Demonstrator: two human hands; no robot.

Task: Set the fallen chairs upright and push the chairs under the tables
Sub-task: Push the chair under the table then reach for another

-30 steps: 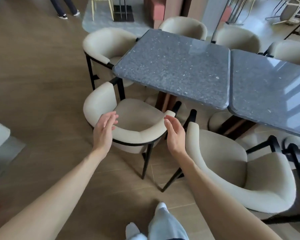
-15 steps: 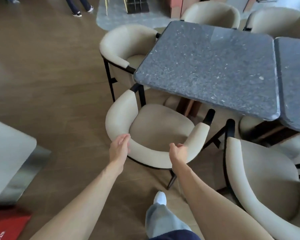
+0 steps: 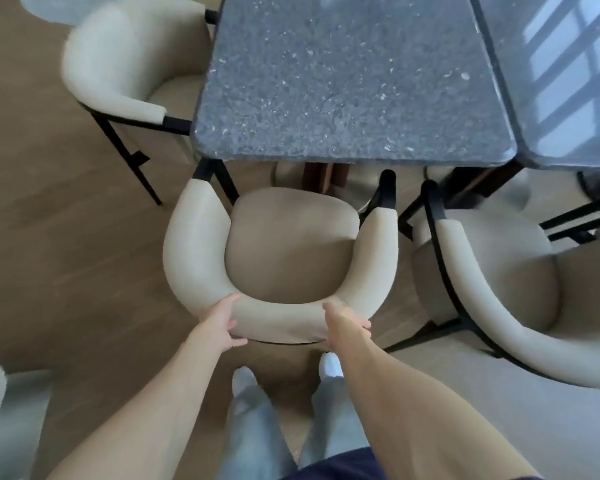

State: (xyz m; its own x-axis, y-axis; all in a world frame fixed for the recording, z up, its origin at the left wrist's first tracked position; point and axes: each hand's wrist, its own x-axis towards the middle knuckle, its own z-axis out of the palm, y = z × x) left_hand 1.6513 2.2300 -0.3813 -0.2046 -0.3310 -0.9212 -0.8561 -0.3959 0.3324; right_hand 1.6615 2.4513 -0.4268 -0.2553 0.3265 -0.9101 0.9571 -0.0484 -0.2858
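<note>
At ten o'clock a cream chair [image 3: 118, 74] stands at the left side of the grey speckled worktop [image 3: 343, 81], its arm tips right at that edge. At the centre of the view the cream armchair [image 3: 281, 251] stands upright on the wooden floor [image 3: 49, 220], facing twelve o'clock, its black arm tips near the worktop's near edge and the seat wholly outside it. The left hand [image 3: 222, 322] is curled round the curved backrest at seven o'clock of the seat, thumb on top and fingers under the rim; the right hand [image 3: 343, 323] grips the same backrest at five o'clock, wrapped over it.

Likely trouble: pushed straight toward twelve o'clock, the black arm tips could strike the slab's edge if they sit no lower than its underside, which cannot be told from above. The left tip lies close to the worktop's black leg [image 3: 222, 181] and could snag it. At three o'clock a second chair [image 3: 499, 282] stands just beside, its black frame near the pushed chair's right arm; a skewed push could knock them together. The person's feet are close behind the rear legs.

No brands, labels or writing can be seen
</note>
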